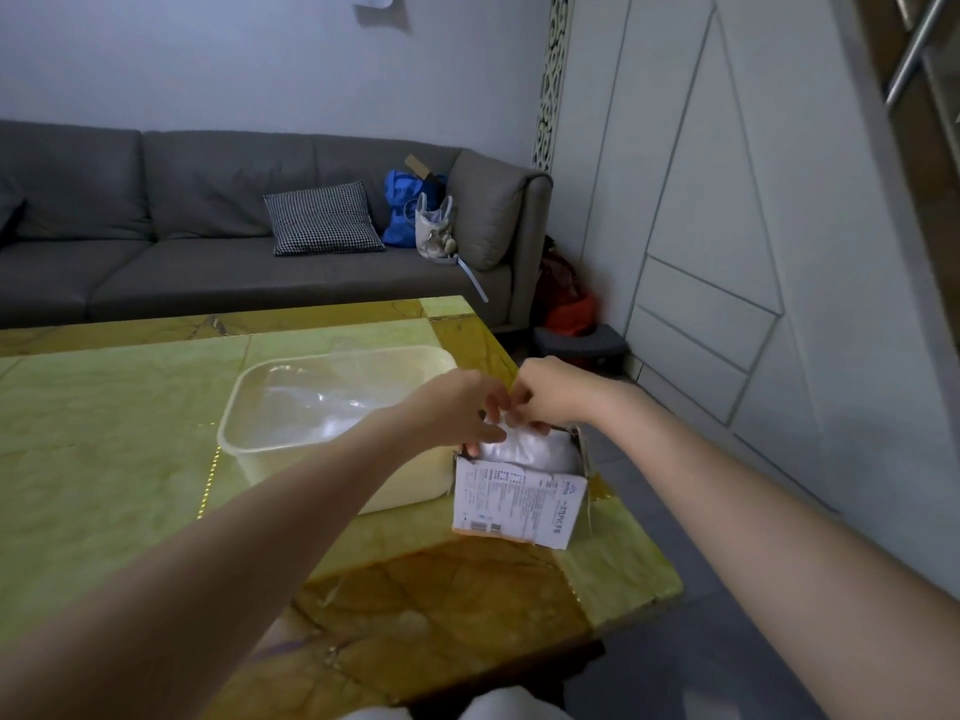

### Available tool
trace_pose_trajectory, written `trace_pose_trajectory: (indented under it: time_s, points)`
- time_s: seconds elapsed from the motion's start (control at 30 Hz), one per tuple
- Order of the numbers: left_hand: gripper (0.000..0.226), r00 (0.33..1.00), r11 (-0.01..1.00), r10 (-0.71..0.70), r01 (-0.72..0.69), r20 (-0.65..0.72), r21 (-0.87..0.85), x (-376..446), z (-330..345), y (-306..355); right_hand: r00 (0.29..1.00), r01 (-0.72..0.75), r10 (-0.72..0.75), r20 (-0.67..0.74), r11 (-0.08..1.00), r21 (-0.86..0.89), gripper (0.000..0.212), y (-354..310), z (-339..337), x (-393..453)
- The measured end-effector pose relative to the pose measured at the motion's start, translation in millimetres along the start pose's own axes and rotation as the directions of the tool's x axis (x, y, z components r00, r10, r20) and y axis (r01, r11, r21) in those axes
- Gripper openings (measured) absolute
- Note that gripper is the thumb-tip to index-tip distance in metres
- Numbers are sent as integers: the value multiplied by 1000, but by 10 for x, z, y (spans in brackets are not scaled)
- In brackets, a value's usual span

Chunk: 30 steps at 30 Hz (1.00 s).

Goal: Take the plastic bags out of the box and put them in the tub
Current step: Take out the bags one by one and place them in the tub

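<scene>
**Both hands at the open box**

White plastic bags (524,449) fill the open box (519,504), which stands just right of the tub (332,433) on the tabletop (130,433). Left hand (457,407) and right hand (556,394) pinch the topmost bag. The box's printed label is too small to read.

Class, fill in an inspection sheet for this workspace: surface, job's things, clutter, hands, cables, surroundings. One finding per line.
Surface: green and amber stone-look table, glossy.
Job's things: open white box near the table's right edge, white plastic bags showing in its top; translucent tub just left of it, clear plastic already inside.
Clutter: nothing seen on the table.
Hands: left hand and right hand both pinch the bags at the box's opening.
Cables: nothing seen.
Surroundings: grey sofa with checked cushion and blue bag; white panelled wall at right.
</scene>
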<state>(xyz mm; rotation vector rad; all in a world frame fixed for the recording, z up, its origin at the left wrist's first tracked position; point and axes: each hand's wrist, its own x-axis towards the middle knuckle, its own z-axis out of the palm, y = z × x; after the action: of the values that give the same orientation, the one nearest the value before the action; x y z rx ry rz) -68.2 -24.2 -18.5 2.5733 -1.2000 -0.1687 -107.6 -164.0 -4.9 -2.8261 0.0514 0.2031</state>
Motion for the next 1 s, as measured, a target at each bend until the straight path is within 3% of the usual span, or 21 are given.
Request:
trace_pose_trajectory:
  time_s: [0.13,0.3,0.37,0.47,0.57,0.63,0.77,0.83,0.9,0.97,1.0]
  points:
    - [1,996,996,-80,78,-34,-39,19,42,-18,993,108,-106,-48,993,45,28,-19,-108,3]
    - [20,990,993,-108,102,-93,-60,-33,-14,-84,986,127,-79,-148,929,348,33,-36,-138,-46]
    - [26,991,994,-107,105,-82,-37,-70,-32,-93,996,65,-33,-87,919,388,41,-39,-120,-60]
    - [35,988,990,-132,126,-86,-69,-104,-53,-103,989,-128,86,117,896,424,51,-25,-15,-105]
    - [32,976,971,-173,147,-128,-191,-117,-147,-88,936,-323,161,313,745,583,68,-17,112,-138]
    - [29,961,935,-216,152,-173,-320,-130,-253,-66,920,-357,154,360,709,608,60,-36,145,-169]
    - [26,904,794,-331,111,-271,-598,-164,-432,-41,908,-368,165,385,753,545,47,-45,115,-190]
    - [26,885,715,-385,107,-261,-691,-185,-493,-30,938,-320,181,295,779,539,43,-48,66,-173]
    - [22,875,657,-425,122,-233,-744,-203,-536,-10,974,-215,213,76,767,604,51,-61,-40,-153]
    - [22,866,632,-449,133,-221,-764,-202,-552,0,971,-83,221,-93,674,734,66,-60,-207,-138]
    - [23,860,625,-461,140,-218,-768,-197,-552,14,975,-37,197,-102,600,799,69,-63,-295,-152]
